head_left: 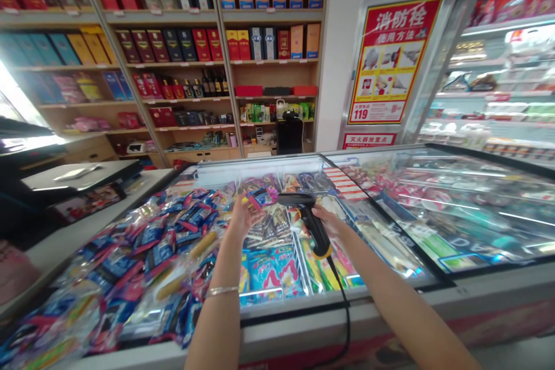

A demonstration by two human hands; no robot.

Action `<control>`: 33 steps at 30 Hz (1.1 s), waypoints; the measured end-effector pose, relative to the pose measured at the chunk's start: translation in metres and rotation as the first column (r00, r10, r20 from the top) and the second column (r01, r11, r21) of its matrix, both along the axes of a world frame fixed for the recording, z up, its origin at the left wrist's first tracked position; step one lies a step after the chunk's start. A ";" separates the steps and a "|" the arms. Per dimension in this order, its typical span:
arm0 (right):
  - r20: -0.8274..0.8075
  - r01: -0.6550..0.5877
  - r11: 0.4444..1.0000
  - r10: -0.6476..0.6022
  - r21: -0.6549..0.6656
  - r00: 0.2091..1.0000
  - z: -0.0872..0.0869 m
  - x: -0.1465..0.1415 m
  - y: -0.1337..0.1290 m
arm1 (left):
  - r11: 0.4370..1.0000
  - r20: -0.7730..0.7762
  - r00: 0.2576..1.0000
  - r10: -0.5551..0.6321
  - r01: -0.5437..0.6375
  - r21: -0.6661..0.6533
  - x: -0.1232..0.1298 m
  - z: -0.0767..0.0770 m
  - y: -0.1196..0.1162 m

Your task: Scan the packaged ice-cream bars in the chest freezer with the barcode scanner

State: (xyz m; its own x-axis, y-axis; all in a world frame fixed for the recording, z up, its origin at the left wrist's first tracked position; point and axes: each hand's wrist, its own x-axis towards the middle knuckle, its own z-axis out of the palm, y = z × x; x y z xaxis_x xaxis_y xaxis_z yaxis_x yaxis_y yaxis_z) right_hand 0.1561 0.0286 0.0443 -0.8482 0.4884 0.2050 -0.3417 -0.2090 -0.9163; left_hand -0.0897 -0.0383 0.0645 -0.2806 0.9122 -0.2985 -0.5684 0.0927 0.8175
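In my right hand (326, 221) is a black and yellow barcode scanner (315, 225), its head turned left and its cable hanging down over the freezer's front edge. My left hand (245, 217) wears a bracelet at the wrist and holds up a small packaged snack (261, 198) in a blue, pink and yellow wrapper. The snack is just left of the scanner's head. Beneath both hands lies the chest freezer with ice cream packs (273, 272) in wire baskets. On the left, a heap of similar blue and pink packets (151, 248) covers the freezer top.
At the left stands a counter (151, 182) with a dark device (87, 185) on it. A second glass-topped freezer section (459, 208) extends right. Shelves of boxed bottles (269, 43) line the back wall, beside a red fire-hydrant poster (392, 63). A refrigerated display (507, 81) stands at far right.
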 end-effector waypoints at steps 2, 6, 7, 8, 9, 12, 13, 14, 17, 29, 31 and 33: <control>-0.006 0.005 1.000 -0.005 0.007 1.000 0.001 0.000 -0.001 | 1.000 0.002 1.000 0.008 -0.008 -0.002 0.000 0.000 0.001; -0.022 0.000 1.000 0.001 0.014 1.000 0.003 0.001 -0.002 | 0.999 0.003 1.000 0.028 -0.028 -0.015 0.001 0.001 0.001; -0.021 -0.002 1.000 0.002 0.015 1.000 0.003 0.001 -0.002 | 0.999 0.003 1.000 0.030 -0.030 -0.016 0.001 0.002 0.000; -0.019 -0.001 1.000 0.001 0.015 1.000 0.003 0.001 -0.002 | 0.999 0.004 1.000 0.029 -0.029 -0.015 0.002 0.002 0.000; -0.015 0.001 1.000 -0.001 0.016 1.000 0.003 0.001 -0.002 | 1.000 0.006 1.000 0.025 -0.025 -0.012 0.002 0.003 -0.001; 0.000 0.001 1.000 -0.001 0.018 1.000 0.002 0.003 0.000 | 1.000 0.011 1.000 0.010 -0.010 -0.003 0.003 0.004 -0.003; 0.001 -0.001 1.000 0.001 0.020 1.000 0.001 0.003 0.001 | 1.000 0.010 1.000 0.009 -0.009 -0.003 0.003 0.004 -0.003; 0.000 -0.004 1.000 0.004 0.023 1.000 0.001 0.003 0.001 | 1.000 0.009 1.000 0.010 -0.010 -0.003 0.003 0.004 -0.003; -0.011 0.000 1.000 0.001 0.030 1.000 0.001 0.004 0.002 | 1.000 0.010 1.000 0.013 -0.013 0.007 0.003 0.004 -0.003; -0.037 -0.013 1.000 0.014 0.020 0.999 0.003 0.004 0.000 | 0.999 0.044 0.999 0.011 -0.013 0.043 0.003 0.002 -0.003; -0.044 -0.016 0.999 0.018 0.028 0.999 0.003 0.004 0.000 | 0.999 0.043 0.999 0.008 -0.010 0.041 0.004 0.003 -0.003; -0.054 -0.024 0.999 0.026 0.033 0.998 0.004 0.003 0.000 | 0.999 0.045 0.999 0.012 -0.013 0.033 0.004 0.003 -0.004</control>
